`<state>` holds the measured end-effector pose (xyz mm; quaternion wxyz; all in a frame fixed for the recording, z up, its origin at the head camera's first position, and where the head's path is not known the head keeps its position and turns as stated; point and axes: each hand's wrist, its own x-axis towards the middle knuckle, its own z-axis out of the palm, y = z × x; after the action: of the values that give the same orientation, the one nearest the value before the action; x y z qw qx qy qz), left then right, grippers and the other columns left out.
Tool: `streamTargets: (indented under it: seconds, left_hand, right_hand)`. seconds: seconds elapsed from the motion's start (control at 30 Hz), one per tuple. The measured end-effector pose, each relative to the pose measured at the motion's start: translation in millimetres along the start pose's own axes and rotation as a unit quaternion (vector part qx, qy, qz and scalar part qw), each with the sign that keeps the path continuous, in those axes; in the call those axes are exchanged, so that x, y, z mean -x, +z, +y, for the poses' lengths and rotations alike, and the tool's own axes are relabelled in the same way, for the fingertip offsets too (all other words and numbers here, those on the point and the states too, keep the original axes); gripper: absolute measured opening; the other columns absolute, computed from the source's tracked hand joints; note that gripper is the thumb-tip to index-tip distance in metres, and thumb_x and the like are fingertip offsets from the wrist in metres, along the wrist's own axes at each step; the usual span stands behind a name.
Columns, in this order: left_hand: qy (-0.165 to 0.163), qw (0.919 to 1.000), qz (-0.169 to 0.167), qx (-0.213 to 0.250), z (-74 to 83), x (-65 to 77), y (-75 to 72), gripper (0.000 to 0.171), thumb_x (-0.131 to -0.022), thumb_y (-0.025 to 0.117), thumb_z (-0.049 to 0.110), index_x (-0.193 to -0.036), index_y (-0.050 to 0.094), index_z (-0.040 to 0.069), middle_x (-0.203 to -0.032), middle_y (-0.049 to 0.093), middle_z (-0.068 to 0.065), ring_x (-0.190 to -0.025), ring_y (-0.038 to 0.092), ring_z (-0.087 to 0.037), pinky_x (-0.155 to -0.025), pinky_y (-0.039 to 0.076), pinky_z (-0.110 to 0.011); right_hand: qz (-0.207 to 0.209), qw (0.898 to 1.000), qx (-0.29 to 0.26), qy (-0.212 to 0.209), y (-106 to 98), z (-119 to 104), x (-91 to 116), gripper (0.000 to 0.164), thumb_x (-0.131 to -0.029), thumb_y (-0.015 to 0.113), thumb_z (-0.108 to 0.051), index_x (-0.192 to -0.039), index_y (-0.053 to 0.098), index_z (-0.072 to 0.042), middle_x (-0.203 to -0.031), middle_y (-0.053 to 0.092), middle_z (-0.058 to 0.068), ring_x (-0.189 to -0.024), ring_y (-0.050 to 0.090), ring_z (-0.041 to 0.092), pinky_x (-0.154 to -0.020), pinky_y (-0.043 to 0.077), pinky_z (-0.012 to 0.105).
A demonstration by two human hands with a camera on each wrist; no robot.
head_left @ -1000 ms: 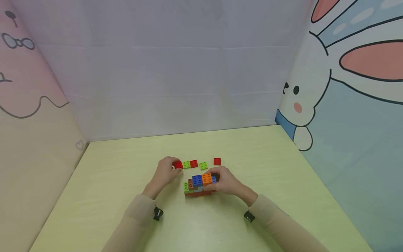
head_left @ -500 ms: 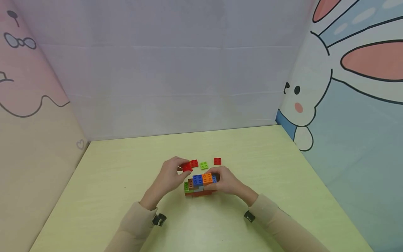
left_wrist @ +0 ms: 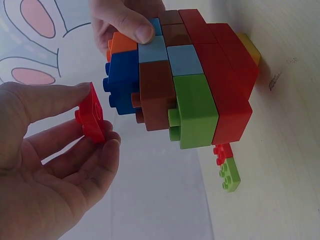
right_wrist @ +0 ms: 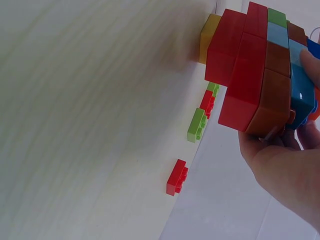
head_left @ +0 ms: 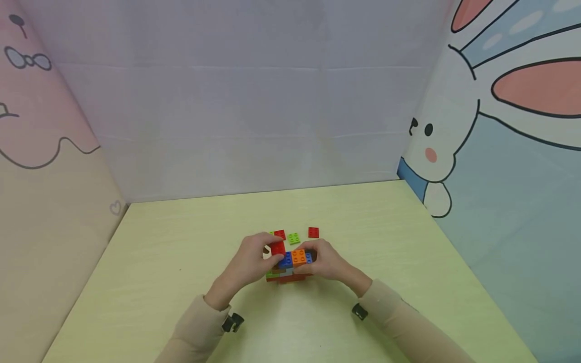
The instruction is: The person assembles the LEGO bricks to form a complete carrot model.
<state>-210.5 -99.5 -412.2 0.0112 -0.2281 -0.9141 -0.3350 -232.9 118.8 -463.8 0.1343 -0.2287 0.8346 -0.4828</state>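
Between thumb and fingertips, my left hand [head_left: 249,259] pinches a red toy brick [left_wrist: 91,115]. In the left wrist view that brick is apart from the built block stack [left_wrist: 195,80], close to the blue brick [left_wrist: 123,82] on its top. My right hand [head_left: 329,261] grips the right end of the stack, thumb on the near side. The stack has a red base with a yellow brick [right_wrist: 209,37] under it, then green, brown and light blue bricks, with blue and an orange brick [head_left: 298,257] on top. Its far side is hidden in the head view.
Behind the stack lie loose bricks: a red one [head_left: 280,235] beside a partly hidden green one, a green brick [head_left: 294,238], and another red brick [head_left: 313,232] farther right. A pale wooden table [head_left: 181,227] carries everything, with printed cloth walls around it.
My left hand has lifted the red brick from the left end of the loose row and carried it right, over the stack's left part. The right hand stays on the stack.
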Motion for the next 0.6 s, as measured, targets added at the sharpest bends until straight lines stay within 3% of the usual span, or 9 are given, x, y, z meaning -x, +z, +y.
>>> streamTargets:
  seconds: [0.6]
  left_hand:
    - [0.025, 0.9988, -0.039, 0.011, -3.0, 2.4, 0.3, 0.034, -0.082, 0.076, 0.015, -0.114, 0.069, 0.006, -0.095, 0.063, 0.004, -0.083, 0.055, -0.012, -0.073, 0.051, -0.034]
  right_hand:
    - [0.002, 1.0, 0.004, -0.014, 1.0, 2.8, -1.5, 0.032, -0.077, 0.082, -0.021, -0.104, 0.069, -0.01, -0.097, 0.061, -0.004, -0.089, 0.055, 0.018, -0.077, 0.05, 0.033]
